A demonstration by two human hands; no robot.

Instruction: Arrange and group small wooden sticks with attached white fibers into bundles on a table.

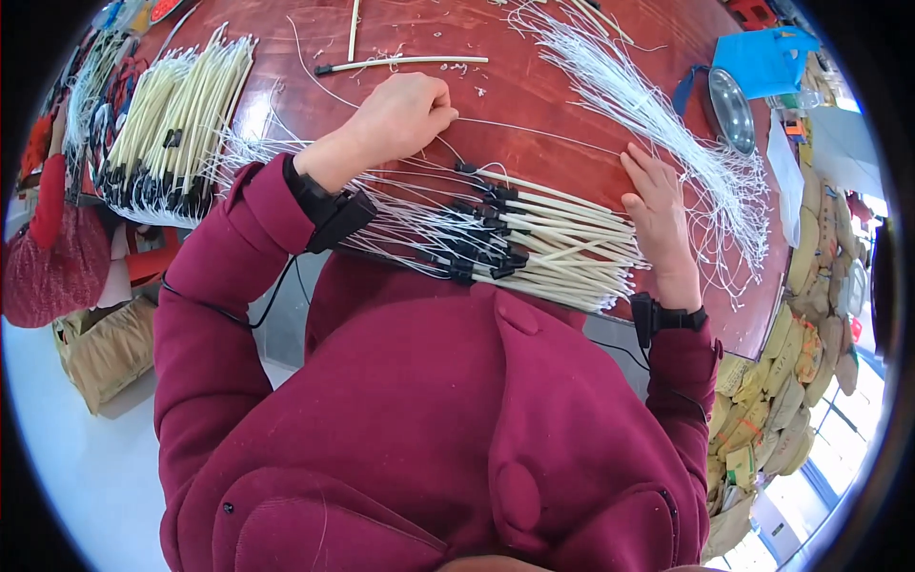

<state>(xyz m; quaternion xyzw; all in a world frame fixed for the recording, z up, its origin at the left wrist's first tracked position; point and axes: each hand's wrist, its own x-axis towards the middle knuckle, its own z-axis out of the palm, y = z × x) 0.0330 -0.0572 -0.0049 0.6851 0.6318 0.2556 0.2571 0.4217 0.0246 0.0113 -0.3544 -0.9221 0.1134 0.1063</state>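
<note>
A thin white cord (534, 128) runs across the red table between my two hands. My left hand (405, 112) is closed in a pinch on it, and a loose length trails off past the wrist to the far left. On the right, my right hand (658, 205) has its fingers stretched out and its thumb apart. The cord reaches its fingertips; whether it passes between them I cannot tell. Between my hands, nearer to me, lies a bundle of pale sticks (572, 250) with black end pieces and white strings. My right thumb is beside their far ends.
A white string bundle (658, 110) lies at the back right, near a shiny oval dish (731, 110) and a blue bag (762, 59). More stick bundles (176, 124) stand at the left. One single stick (410, 61) lies beyond my left hand. Another person (57, 248) is at the far left.
</note>
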